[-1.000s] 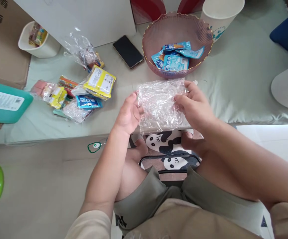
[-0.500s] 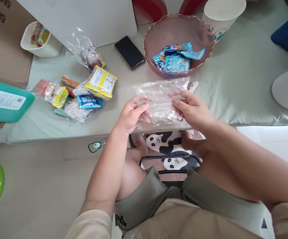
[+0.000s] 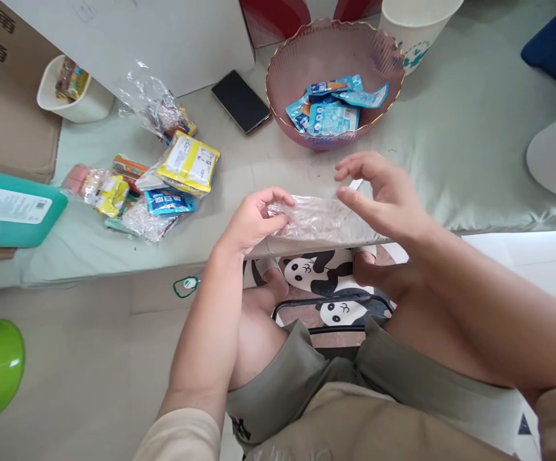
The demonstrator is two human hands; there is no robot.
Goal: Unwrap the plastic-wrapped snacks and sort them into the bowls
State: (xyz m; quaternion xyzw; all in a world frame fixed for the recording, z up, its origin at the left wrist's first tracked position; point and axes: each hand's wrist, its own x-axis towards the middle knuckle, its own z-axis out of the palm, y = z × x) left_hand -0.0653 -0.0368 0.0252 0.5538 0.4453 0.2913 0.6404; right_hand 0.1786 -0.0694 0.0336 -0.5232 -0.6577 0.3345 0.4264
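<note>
A clear plastic bag [image 3: 313, 219], narrow and crinkled, lies along the front edge of the cloth-covered surface. The thumb and fingers of my left hand [image 3: 261, 221] are closed on its left end. Over its right end my right hand [image 3: 383, 192] is raised with thumb and fingers apart, holding nothing. A small white object [image 3: 356, 184] shows partly behind the right fingers. Beyond the hands, a pink ribbed bowl [image 3: 282, 73] with a gold rim holds several blue packets [image 3: 334, 120].
Wrapped snacks, among them a yellow packet [image 3: 189, 163], are heaped on the left. A phone [image 3: 241, 101] lies left of the bowl. White cups [image 3: 416, 32] stand behind and at right. A teal container [image 3: 13, 208] and a white bin [image 3: 76, 96] are at left.
My right hand has let go of the bag and lifted, its fingers spreading. The bag, earlier spread between both hands, is now lower and narrower. The view has shifted slightly.
</note>
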